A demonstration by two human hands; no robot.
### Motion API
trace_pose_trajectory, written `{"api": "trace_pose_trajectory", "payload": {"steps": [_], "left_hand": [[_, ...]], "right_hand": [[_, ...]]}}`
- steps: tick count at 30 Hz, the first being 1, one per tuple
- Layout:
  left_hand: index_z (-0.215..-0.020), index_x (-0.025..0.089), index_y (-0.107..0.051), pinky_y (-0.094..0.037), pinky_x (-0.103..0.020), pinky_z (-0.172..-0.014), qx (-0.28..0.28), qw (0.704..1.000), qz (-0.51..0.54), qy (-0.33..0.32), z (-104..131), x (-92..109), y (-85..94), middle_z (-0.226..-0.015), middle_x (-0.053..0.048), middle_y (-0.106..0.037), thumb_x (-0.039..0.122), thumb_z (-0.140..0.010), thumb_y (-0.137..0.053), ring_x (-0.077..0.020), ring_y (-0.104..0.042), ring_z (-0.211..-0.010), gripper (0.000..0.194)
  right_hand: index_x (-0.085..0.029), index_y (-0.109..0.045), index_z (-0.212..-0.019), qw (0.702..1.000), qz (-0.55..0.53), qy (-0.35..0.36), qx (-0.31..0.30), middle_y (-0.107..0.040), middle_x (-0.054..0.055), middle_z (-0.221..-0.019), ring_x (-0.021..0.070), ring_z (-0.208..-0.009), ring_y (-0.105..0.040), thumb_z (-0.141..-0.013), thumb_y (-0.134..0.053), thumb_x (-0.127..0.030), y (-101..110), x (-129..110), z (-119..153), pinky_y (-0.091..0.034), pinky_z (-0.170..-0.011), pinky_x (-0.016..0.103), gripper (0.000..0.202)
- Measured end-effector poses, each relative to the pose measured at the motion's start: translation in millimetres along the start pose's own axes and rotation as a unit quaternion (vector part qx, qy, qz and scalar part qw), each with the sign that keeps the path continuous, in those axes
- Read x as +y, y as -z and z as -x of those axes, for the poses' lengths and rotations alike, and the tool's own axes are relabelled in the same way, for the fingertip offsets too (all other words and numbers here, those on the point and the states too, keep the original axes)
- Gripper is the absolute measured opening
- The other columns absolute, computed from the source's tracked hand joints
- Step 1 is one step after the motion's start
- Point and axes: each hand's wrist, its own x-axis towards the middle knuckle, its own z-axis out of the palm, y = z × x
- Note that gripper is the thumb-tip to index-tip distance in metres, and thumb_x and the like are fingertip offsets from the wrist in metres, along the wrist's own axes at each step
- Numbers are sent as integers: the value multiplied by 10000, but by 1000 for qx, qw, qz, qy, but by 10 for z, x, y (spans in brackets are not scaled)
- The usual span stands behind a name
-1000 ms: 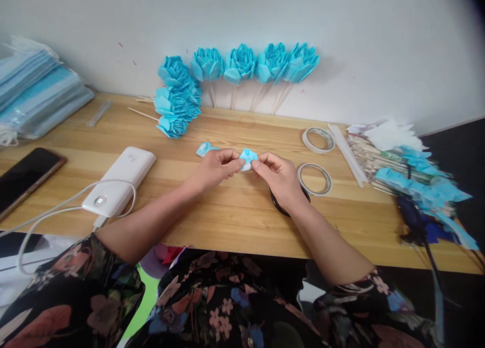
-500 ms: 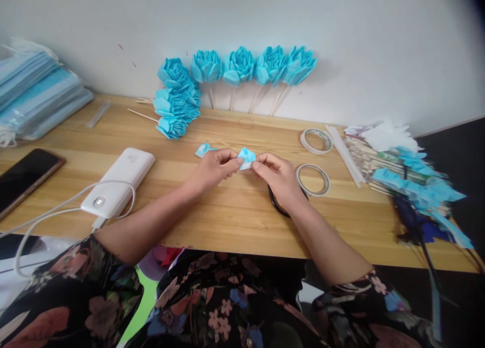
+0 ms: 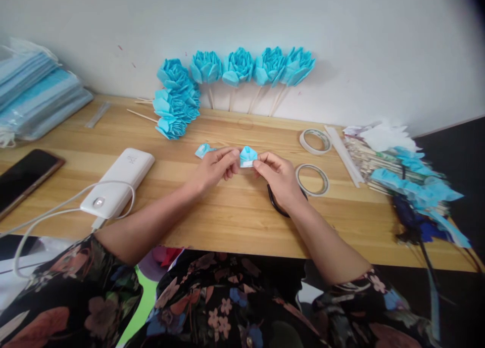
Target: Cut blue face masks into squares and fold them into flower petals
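A small light-blue folded petal [image 3: 248, 155] with a white strip along its lower edge is held up between my hands over the table. My right hand [image 3: 276, 172] pinches its right lower corner between thumb and fingers. My left hand [image 3: 217, 167] is closed at its left edge, thumb and fingers drawn together; the exact contact there is hard to make out. Just behind the left hand lies another blue piece [image 3: 203, 150], partly covered by it. Under my right wrist shows part of a black ring-shaped object [image 3: 276, 202], mostly hidden.
Blue flowers on sticks [image 3: 238, 67] lean against the wall, others lie at left [image 3: 174, 105]. Tape rolls [image 3: 312, 180] and clear sticks [image 3: 343, 156] are right, beside a pile of sticks and blue scraps [image 3: 413, 184]. Power bank [image 3: 123, 179], phone [image 3: 28, 179] and masks [image 3: 41, 95] are left.
My left thumb has slid left off the front of the petal, so more of its face shows. The petal has shifted slightly up and right; my right hand keeps its pinch.
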Motion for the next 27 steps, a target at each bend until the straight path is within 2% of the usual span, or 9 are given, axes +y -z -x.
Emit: {"api": "trace_pose_trajectory", "payload": {"steps": [5, 9, 12, 14, 16, 18, 21, 24, 27], "left_hand": [[-709, 159, -575, -428, -206, -513, 5, 1000, 27, 15, -4, 14, 7, -635, -3, -567, 472, -895, -583, -78, -510, -535, 364], [-780, 164, -581, -425, -200, -515, -9, 999, 14, 39, -4, 33, -3, -635, 23, -572, 388, -797, -689, -74, -509, -533, 249], [-735, 172, -549, -405, -198, -509, -30, 998, -4, 55, 8, 37, -6, -597, 38, -556, 342, -762, -705, -69, -492, -515, 232], [-697, 174, -528, -395, -199, -514, -20, 998, -5, 55, 21, 43, -1, -578, 40, -548, 322, -765, -688, -66, -485, -510, 228], [-685, 173, -528, -399, -203, -520, 3, 999, 6, 50, 32, 57, 9, -575, 38, -550, 304, -765, -673, -65, -484, -507, 212], [-676, 171, -533, -411, -209, -527, 14, 999, 18, 46, 35, 76, 22, -574, 33, -556, 297, -768, -667, -68, -485, -504, 206], [-652, 170, -533, -416, -213, -530, 11, 999, 20, 46, 30, 93, 36, -557, 25, -558, 293, -779, -671, -70, -479, -499, 224], [-637, 169, -534, -417, -216, -534, 6, 999, 12, 46, 27, 94, 36, -550, 22, -556, 294, -794, -677, -72, -477, -499, 246], [-636, 168, -540, -418, -217, -538, 7, 999, 14, 42, 30, 89, 29, -560, 19, -556, 299, -813, -669, -73, -480, -506, 255]], "right_hand": [[-211, -600, -710, 1000, -3, -4, -6, -550, -26, -663, 128, -658, -482, -814, -657, -353, 2, -20, 0, -392, -659, 288, 185], [-209, -606, -718, 1000, -2, -4, -2, -556, -27, -668, 125, -660, -487, -819, -656, -359, -6, -9, 10, -396, -655, 282, 188], [-206, -614, -709, 1000, 1, 3, -2, -552, -32, -664, 116, -652, -488, -824, -660, -352, -12, 8, 9, -403, -648, 272, 192], [-204, -654, -735, 1000, 0, 3, -8, -582, -26, -679, 116, -658, -516, -838, -657, -372, 19, 0, -12, -429, -655, 269, 197], [-210, -716, -837, 1000, -11, -1, 4, -647, -7, -738, 124, -688, -570, -856, -649, -418, 109, -39, -51, -475, -671, 271, 220], [-221, -743, -958, 999, -21, 5, 50, -698, 10, -804, 129, -718, -614, -868, -640, -449, 260, -110, -93, -514, -680, 272, 266], [-218, -752, -985, 993, 35, 39, 103, -715, 14, -804, 119, -690, -621, -869, -660, -392, 540, -226, -117, -529, -668, 267, 228], [-201, -765, -970, 986, 138, 45, 76, -723, 15, -787, 123, -649, -622, -855, -671, -305, 763, -241, -76, -530, -649, 284, 182], [-204, -773, -964, 972, 232, 37, 28, -749, 24, -812, 157, -687, -662, -847, -668, -265, 863, -133, -15, -538, -689, 324, 169]]}}
